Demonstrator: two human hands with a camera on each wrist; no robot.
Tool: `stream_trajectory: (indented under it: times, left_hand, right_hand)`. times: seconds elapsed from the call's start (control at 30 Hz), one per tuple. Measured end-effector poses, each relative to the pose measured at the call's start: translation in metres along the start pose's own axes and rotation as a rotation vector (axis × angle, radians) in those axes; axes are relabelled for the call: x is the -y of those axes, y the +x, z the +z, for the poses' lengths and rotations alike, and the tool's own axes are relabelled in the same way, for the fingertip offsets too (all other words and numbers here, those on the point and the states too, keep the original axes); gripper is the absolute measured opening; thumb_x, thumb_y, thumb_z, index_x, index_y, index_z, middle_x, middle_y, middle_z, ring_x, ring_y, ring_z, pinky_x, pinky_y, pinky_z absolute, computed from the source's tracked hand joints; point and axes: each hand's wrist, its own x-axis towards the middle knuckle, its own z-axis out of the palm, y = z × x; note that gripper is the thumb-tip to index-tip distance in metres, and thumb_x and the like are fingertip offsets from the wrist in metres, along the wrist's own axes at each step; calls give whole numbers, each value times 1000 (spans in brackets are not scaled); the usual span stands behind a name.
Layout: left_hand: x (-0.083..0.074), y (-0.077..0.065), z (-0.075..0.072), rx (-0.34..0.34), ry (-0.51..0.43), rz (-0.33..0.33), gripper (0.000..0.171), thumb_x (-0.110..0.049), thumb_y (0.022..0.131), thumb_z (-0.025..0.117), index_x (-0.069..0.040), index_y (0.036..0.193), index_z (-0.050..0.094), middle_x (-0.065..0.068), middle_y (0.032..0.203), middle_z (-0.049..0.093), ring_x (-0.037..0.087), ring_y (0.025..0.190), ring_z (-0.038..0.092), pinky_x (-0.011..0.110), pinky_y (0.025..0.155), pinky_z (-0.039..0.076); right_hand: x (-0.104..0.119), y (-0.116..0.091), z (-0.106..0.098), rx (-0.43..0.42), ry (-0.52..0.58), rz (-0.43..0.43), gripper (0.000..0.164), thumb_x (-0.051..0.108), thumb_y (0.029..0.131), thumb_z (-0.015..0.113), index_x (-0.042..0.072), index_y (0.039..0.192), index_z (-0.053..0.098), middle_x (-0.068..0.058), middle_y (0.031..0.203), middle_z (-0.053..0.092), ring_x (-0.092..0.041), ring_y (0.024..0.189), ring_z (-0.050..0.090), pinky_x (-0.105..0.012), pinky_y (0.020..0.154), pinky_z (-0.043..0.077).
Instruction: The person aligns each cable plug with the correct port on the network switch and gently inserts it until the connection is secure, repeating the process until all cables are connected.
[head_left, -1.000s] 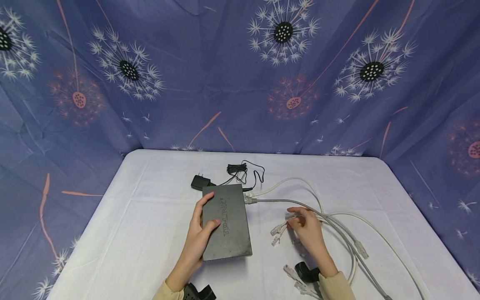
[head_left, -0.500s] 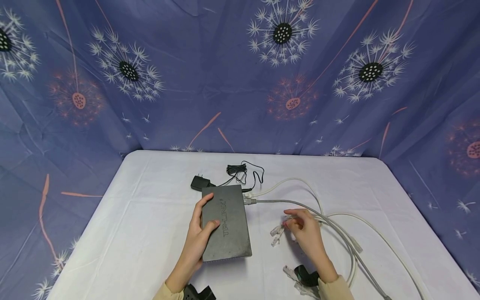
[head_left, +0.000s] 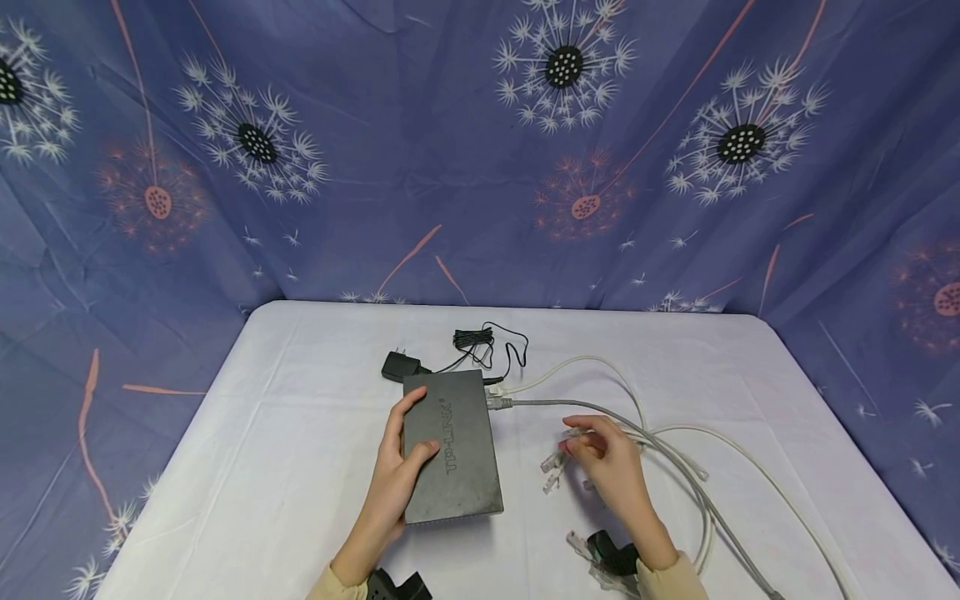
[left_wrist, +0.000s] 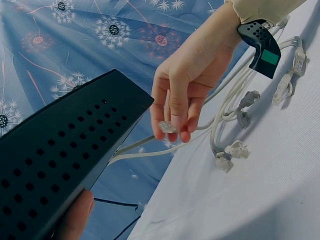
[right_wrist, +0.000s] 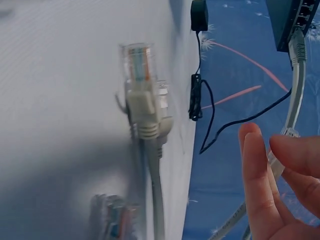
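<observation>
My left hand (head_left: 393, 475) grips a dark TP-LINK network switch (head_left: 457, 492) by its left side, thumb on the top face. Two network cables, one grey (head_left: 555, 402) and one whitish, run from ports on its right side. To the right, my right hand (head_left: 611, 458) pinches a network cable by its clear plug (left_wrist: 166, 127), apart from the switch. The right wrist view shows that cable's pale end (right_wrist: 275, 165) between thumb and fingers. Loose network plugs (head_left: 552, 475) lie on the table beside that hand.
A black power adapter (head_left: 401, 365) and its bundled cord (head_left: 472, 337) lie behind the switch, the cord leading to it. More loose plugs (head_left: 579, 546) lie near the right wrist. Several cables curve across the right of the white table (head_left: 300, 467). A blue patterned cloth (head_left: 420, 167) hangs behind.
My right hand has shifted slightly left, toward the switch, with the cable plug. A loose cable end to its right was drawn up and left. The left hand and switch hardly moved.
</observation>
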Motion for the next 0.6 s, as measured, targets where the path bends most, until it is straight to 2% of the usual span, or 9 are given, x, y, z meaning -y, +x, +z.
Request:
stream_trajectory:
  times: [0.13,0.33,0.6]
  left_hand:
    - [0,-1,0,-1,1,-4,67,1,87,51,-33,143,38,-4,156,12,21,143,-4,61,105,3]
    - [0,-1,0,-4,0,-10,67,1,87,51,-33,143,39,-4,155,13,21,143,-3,61,105,4]
    - [0,-1,0,3,-20,-11,67,2,86,50,-32,143,38,-3,156,13,19,142,2,58,105,7]
  right_hand:
    - [4,-1,1,15,39,-26,23,-3,82,70,1,105,67,-10,80,70,-23,72,69,-18,66,50]
    - [11,-1,1,43,96,-77,28,-9,81,68,-1,107,60,-14,80,69,-14,72,68,-18,63,49]
    - [20,1,3,59,121,-141,26,-13,79,68,1,100,60,-12,97,69,-16,76,68,-22,64,51]
